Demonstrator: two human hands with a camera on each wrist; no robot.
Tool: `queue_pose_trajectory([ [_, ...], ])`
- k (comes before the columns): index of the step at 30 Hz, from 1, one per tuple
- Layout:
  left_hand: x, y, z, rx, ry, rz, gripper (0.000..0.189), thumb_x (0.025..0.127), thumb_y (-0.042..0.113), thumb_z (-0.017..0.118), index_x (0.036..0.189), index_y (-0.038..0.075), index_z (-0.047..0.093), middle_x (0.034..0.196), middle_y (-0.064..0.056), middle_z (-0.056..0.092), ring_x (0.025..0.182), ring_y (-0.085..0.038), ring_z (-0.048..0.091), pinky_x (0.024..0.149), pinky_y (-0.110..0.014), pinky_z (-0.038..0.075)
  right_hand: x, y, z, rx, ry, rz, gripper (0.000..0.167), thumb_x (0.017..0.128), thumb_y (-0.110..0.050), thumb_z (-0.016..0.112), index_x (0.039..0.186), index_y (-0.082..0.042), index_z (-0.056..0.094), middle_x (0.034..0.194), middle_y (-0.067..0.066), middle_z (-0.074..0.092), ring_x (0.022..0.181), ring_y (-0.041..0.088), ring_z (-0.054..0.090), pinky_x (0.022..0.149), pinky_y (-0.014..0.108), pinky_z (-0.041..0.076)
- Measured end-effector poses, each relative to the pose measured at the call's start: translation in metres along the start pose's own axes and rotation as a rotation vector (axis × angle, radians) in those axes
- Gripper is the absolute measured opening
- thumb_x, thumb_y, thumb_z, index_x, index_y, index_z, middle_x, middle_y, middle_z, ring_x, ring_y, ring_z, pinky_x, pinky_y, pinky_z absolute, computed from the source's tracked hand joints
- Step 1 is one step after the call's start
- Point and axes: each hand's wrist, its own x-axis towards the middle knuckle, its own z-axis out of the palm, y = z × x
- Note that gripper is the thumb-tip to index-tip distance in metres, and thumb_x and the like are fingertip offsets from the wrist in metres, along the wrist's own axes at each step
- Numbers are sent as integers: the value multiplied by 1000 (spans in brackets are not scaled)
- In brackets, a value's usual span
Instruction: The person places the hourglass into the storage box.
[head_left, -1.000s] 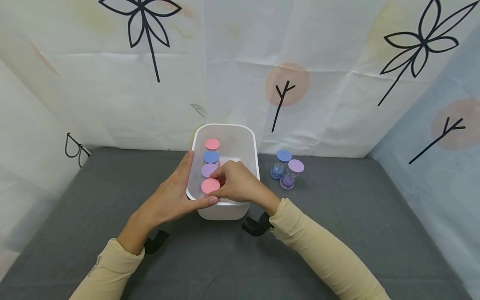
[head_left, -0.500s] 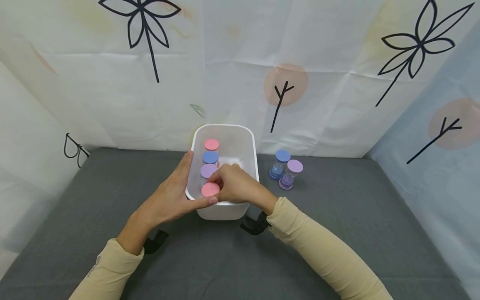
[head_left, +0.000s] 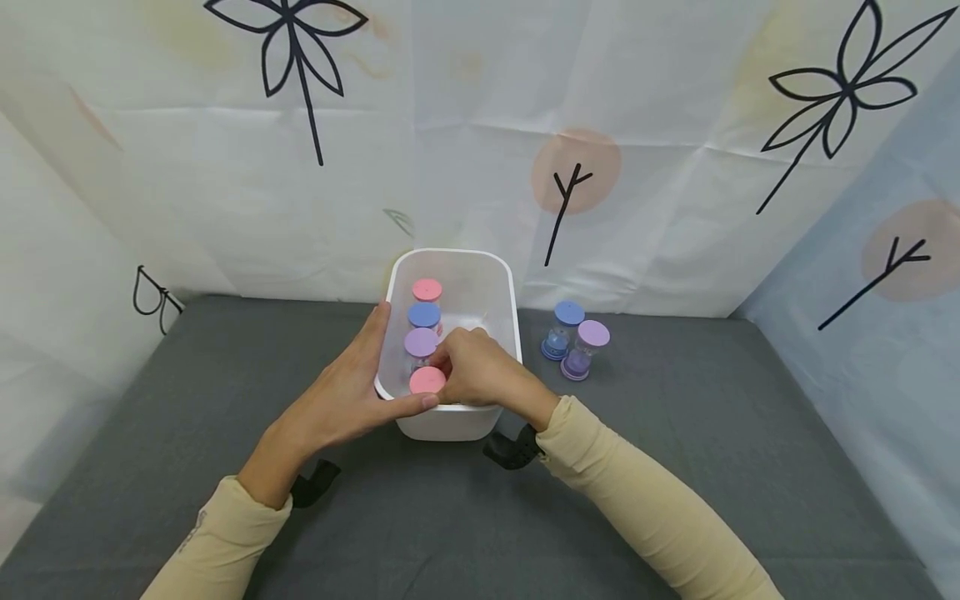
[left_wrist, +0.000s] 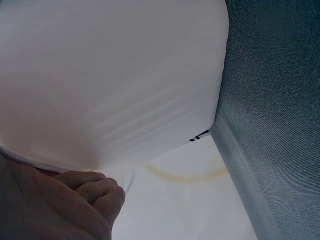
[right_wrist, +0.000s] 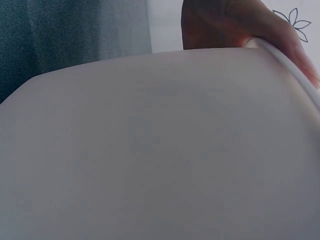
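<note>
Grey-covered table [head_left: 712, 467] carries everything. White bin [head_left: 447, 428] stands upright on it, approx. mid-table, toward the back. L hand [head_left: 337, 398] grips bin's near-left corner: fingers along the outer side wall, thumb over near rim. R hand [head_left: 483, 371] dips into bin, thumb & fingers pinching near pink timer [head_left: 427, 380]; fingertips partly hidden. That timer (sand type, by the look) is inside, near-left corner, at the near end of a row along L wall: then purple timer [head_left: 421, 342], blue timer [head_left: 424, 314], far pink timer [head_left: 427, 289]. Outside, just R of bin, outer blue timer [head_left: 564, 327] & outer purple timer [head_left: 585, 352] stand close together; can't tell if touching.

Step in hand, prob.: seating near pink timer at row's end, 4th of 6 in view. Base hidden, so can't tell if it's on bin floor. Next move likely calls for: release w/o tipping the purple neighbour, lift R hand clear of rim, reach for an outer timer; L hand to steady bin.
</note>
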Motion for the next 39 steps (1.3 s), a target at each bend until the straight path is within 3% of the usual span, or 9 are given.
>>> queue_pose_trajectory([
  [9,1,0,0,-7,3,11,124,82,58,79,164,19,-6,169,-1,3,151,-26,21,112,-57,32,3,-2,0,-2,11,-5,24,75,-18,91,95,-8,82,71,-7,70,69,8,60,61,22,46],
  [15,1,1,0,-9,-1,0,124,82,58,79,163,20,-7,169,0,2,151,-26,20,112,-58,31,5,-5,3,-77,44,45,13,77,-19,89,76,-12,78,54,-8,56,59,11,53,51,24,38],
  [21,1,1,1,-13,13,-3,124,80,61,79,164,23,-5,169,0,5,150,-25,23,113,-56,32,5,-7,6,-124,81,72,31,80,-22,87,60,-12,66,48,-7,40,51,11,43,46,24,29],
  [25,1,2,1,-16,18,-3,125,80,61,79,164,22,-4,169,0,6,150,-25,24,113,-55,32,4,-7,6,-135,90,66,33,79,-21,87,57,-12,64,47,-8,36,50,10,40,46,24,28],
  [28,0,2,1,-7,12,-7,125,80,61,79,164,19,-4,169,-2,5,150,-26,24,112,-56,33,1,-6,6,-121,98,70,26,77,-24,87,62,-12,69,50,-8,41,53,12,43,48,25,31],
  [31,0,2,1,2,7,-10,125,81,61,78,164,19,-5,169,-2,5,150,-27,24,112,-57,33,-3,-5,4,-86,126,73,18,76,-25,88,74,-11,78,58,-7,57,61,13,52,53,25,39],
  [34,0,2,1,1,10,-13,125,80,62,78,164,21,-5,169,-1,5,150,-26,25,111,-56,35,-8,-3,3,-44,182,62,25,74,-27,91,88,-9,81,75,-4,70,72,14,61,63,26,48],
  [39,0,2,1,2,16,-29,125,79,65,78,164,24,-4,169,1,6,149,-25,26,110,-57,36,-16,-2,3,72,295,5,38,75,-29,92,100,-4,79,90,6,75,81,16,69,73,28,55],
])
